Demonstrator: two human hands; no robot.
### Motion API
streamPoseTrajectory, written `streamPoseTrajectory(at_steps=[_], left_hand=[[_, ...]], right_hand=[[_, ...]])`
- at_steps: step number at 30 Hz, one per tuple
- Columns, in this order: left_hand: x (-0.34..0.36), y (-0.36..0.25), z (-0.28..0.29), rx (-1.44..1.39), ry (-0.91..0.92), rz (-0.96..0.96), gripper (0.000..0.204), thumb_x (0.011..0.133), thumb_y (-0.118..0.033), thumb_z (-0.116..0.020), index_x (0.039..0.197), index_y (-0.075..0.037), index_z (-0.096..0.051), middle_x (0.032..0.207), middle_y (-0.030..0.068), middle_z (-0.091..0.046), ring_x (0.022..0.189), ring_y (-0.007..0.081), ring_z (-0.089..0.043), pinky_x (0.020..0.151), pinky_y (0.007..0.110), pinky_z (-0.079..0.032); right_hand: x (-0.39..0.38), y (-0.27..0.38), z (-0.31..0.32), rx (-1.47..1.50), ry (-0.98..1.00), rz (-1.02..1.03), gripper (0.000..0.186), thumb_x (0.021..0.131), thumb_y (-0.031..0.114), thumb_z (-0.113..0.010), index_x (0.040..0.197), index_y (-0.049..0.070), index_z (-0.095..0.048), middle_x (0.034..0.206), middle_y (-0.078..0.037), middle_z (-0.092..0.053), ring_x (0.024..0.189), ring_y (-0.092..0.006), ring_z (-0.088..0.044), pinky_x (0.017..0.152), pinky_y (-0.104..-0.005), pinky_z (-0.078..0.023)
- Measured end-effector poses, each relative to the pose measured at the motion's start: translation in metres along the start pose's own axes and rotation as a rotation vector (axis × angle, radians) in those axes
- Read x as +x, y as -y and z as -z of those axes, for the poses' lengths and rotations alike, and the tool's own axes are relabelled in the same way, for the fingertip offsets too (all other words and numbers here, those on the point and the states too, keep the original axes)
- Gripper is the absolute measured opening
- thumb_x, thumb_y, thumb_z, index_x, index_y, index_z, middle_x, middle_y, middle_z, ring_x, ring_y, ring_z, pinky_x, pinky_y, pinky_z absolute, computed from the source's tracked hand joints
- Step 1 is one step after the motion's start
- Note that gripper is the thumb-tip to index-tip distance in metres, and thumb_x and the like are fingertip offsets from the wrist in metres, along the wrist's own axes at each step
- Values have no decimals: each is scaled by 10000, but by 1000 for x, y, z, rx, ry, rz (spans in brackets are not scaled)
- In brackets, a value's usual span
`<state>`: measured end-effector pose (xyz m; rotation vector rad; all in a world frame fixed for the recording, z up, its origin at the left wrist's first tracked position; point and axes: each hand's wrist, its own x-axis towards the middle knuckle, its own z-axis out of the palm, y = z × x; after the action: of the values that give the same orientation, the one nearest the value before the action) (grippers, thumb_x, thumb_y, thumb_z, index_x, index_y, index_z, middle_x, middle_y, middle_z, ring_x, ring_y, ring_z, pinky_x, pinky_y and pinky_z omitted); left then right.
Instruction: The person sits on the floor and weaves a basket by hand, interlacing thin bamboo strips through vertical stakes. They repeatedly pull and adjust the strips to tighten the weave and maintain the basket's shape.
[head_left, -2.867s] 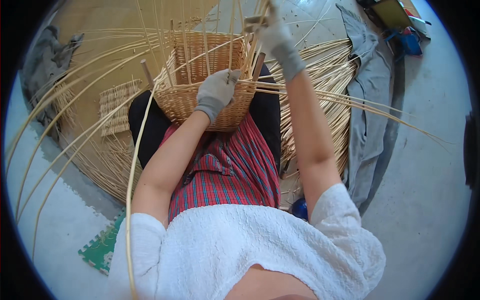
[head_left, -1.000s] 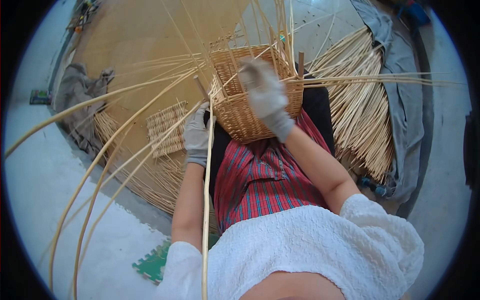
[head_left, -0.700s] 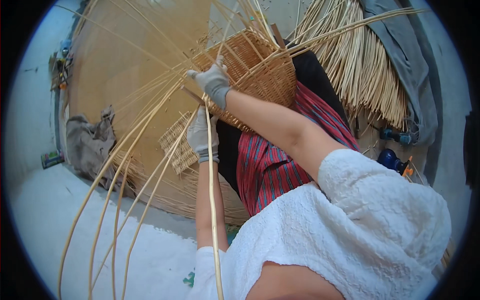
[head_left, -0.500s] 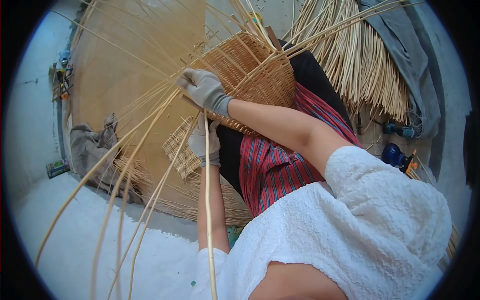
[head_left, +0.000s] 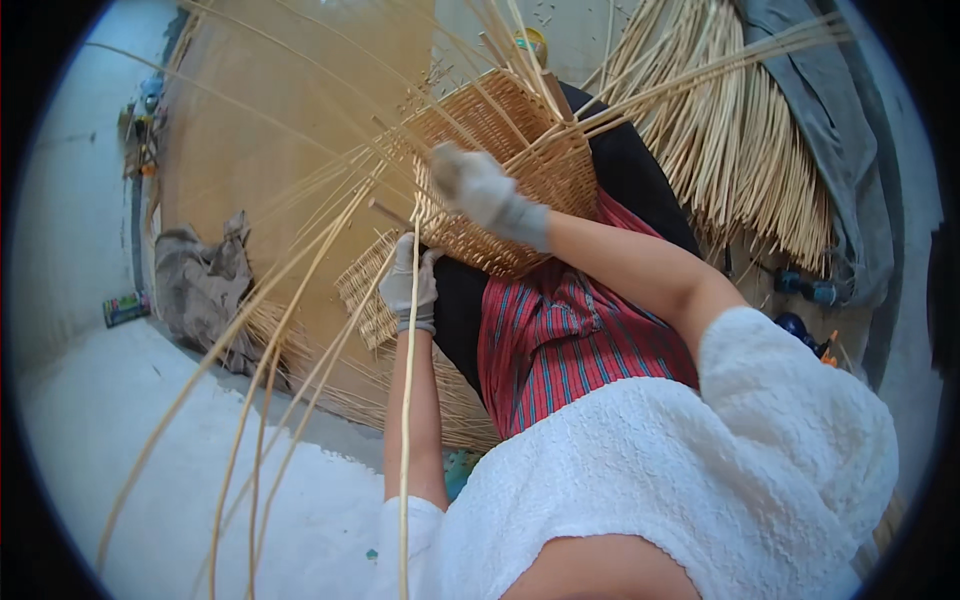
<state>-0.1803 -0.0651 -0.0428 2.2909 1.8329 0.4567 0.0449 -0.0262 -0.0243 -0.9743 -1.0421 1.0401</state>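
A half-woven rectangular wicker basket [head_left: 560,165] rests tilted across my lap, with long willow rods [head_left: 272,290] fanning out from its rim. My left hand [head_left: 408,285], in a pale work glove, is closed around rods at the basket's near left corner, thumb pointing right. One long rod [head_left: 407,430] runs down past it toward the lower edge. A short wooden stick [head_left: 388,213] juts out just above that hand. My gloved right hand [head_left: 482,192] hovers over the basket's near wall, curled but smeared by motion; whether it holds anything is hidden.
A thick bundle of willow rods [head_left: 745,150] lies at the right beside a grey cloth [head_left: 825,130]. Below it are a power drill [head_left: 805,287] and a dark blue bottle [head_left: 795,325]. A flat woven panel [head_left: 368,305] and a crumpled cloth [head_left: 205,285] lie left on the board [head_left: 285,130].
My right hand has left the rods at the basket's left corner and moved right, over the near wall. My left hand stays at the corner; the view has shifted slightly.
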Motion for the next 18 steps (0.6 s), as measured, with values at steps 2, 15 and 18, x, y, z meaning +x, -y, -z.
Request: streamPoseTrajectory(at_steps=[2, 15, 18], left_hand=[[-13, 7, 6, -36, 35, 81, 345, 866, -389, -801, 1149, -243, -669, 744, 72, -693, 593, 347, -642, 565, 440, -511], [36, -79, -12, -1007, 406, 364, 243, 1050, -323, -589, 1072, -81, -599, 828, 56, -637, 554, 148, -657, 484, 301, -552], [35, -77, -21, -1046, 353, 351, 190, 1036, -274, -625, 1036, -85, -605, 783, 35, -629, 546, 144, -650, 467, 297, -541]], right_hand=[[-28, 24, 24, 354, -174, -420, 593, 1069, 561, -429, 744, 82, -558, 560, -17, -454, 452, -177, -480, 467, -372, -456], [-7, 28, 76, 570, -256, -384, 507, 1057, 542, -351, 851, 117, -534, 609, -40, -487, 533, -198, -473, 629, -368, -514], [-43, 41, 95, 247, -390, -246, 183, 1086, 166, -495, 1253, 129, -556, 913, -84, -679, 824, -201, -677, 773, -359, -581]])
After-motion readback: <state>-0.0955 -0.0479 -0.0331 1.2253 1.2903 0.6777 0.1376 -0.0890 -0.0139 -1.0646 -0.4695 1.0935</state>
